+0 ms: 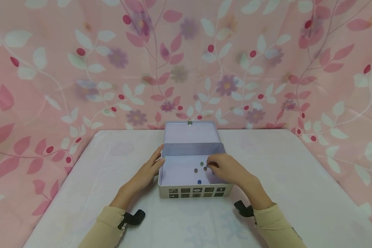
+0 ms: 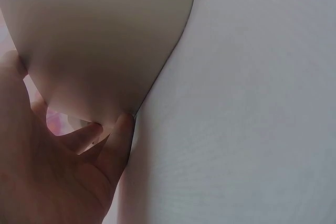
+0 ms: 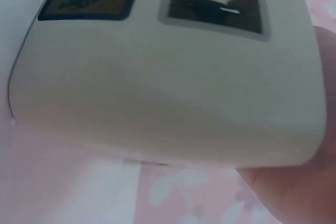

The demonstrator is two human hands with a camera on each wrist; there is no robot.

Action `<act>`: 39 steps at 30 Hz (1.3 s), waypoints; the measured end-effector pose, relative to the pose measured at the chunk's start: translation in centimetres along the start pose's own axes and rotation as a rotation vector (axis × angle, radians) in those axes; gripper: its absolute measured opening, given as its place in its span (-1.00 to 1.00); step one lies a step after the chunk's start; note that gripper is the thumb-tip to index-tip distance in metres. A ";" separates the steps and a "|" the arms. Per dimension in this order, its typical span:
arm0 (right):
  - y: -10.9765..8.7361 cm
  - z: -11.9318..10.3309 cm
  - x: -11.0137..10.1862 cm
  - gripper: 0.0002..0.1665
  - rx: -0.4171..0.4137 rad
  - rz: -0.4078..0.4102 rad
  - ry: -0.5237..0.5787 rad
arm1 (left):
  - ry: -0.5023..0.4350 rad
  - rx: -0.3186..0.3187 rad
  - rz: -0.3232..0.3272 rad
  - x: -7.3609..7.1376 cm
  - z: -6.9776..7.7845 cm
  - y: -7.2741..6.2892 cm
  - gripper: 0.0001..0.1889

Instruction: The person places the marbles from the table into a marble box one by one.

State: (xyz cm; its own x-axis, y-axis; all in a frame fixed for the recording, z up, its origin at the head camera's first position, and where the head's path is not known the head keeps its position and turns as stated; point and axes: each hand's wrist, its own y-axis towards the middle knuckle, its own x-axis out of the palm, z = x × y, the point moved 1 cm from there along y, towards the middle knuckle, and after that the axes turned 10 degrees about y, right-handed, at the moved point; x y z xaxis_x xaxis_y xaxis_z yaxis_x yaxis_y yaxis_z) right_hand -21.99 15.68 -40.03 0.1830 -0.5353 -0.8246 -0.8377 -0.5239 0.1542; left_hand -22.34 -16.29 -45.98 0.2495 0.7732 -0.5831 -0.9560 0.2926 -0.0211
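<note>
An open tin box (image 1: 186, 191) with small dark pictures on its front stands on the table, its lid tilted back. Several small glass marbles lie on its floor, among them a green marble (image 1: 202, 164), a grey marble (image 1: 196, 170), a brown marble (image 1: 205, 168) and a blue marble (image 1: 199, 182). My left hand (image 1: 149, 170) holds the box's left side, thumb at the rim and fingers against the outer wall (image 2: 100, 40). My right hand (image 1: 227, 168) reaches over the right rim, fingertips pinching what looks like a small blue marble, mostly hidden by the fingers.
A white cloth covers the table (image 1: 121, 148). Behind it hangs a pink floral curtain (image 1: 179, 62). The upright lid (image 1: 190, 132) with its metal clasp (image 1: 190, 122) rises at the box's back. A black wrist mount (image 1: 134, 217) sits on each forearm.
</note>
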 end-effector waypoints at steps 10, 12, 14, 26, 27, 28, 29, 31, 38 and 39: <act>-0.7 -0.5 -2.2 -0.89 0.011 0.046 -0.009 | -0.017 -0.006 0.001 0.0 0.0 0.0 -0.36; -0.9 -0.5 -2.9 -0.89 0.021 0.067 0.005 | -0.015 0.003 0.011 0.1 0.0 0.0 -0.37; -1.2 -0.3 -3.6 -0.89 0.031 0.088 0.024 | -0.012 0.013 0.014 0.2 -0.1 -0.1 -0.37; -2.5 1.4 -5.6 -0.86 0.106 0.081 0.024 | -0.007 0.011 0.008 0.1 0.0 0.0 -0.39; -2.5 1.5 -5.7 -0.86 0.126 0.063 0.026 | -0.012 0.010 0.006 0.2 0.0 0.0 -0.38; -2.6 1.6 -5.8 -0.86 0.144 0.041 0.022 | -0.015 0.010 0.003 0.1 0.0 0.0 -0.38; -2.7 1.7 -5.9 -0.86 0.169 0.014 0.023 | -0.017 0.009 -0.002 0.1 0.0 0.0 -0.37; -2.9 2.0 -5.9 -0.85 0.223 -0.048 0.014 | -0.020 0.003 -0.014 0.0 0.3 -0.1 -0.36; -3.8 2.8 -5.9 -0.88 0.364 -0.205 -0.065 | -0.016 0.005 -0.044 -1.0 3.2 -1.7 -0.34; -3.9 3.0 -5.9 -0.87 0.372 -0.216 -0.074 | -0.020 0.004 -0.044 -1.0 3.2 -1.7 -0.33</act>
State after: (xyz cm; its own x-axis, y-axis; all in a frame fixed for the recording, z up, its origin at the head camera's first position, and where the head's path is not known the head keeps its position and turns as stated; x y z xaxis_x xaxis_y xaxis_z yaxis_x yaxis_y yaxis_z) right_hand -21.31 22.87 -37.36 0.3483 -0.3835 -0.8554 -0.9152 -0.3365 -0.2218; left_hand -20.52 -15.81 -42.77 0.2944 0.7707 -0.5651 -0.9434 0.3287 -0.0431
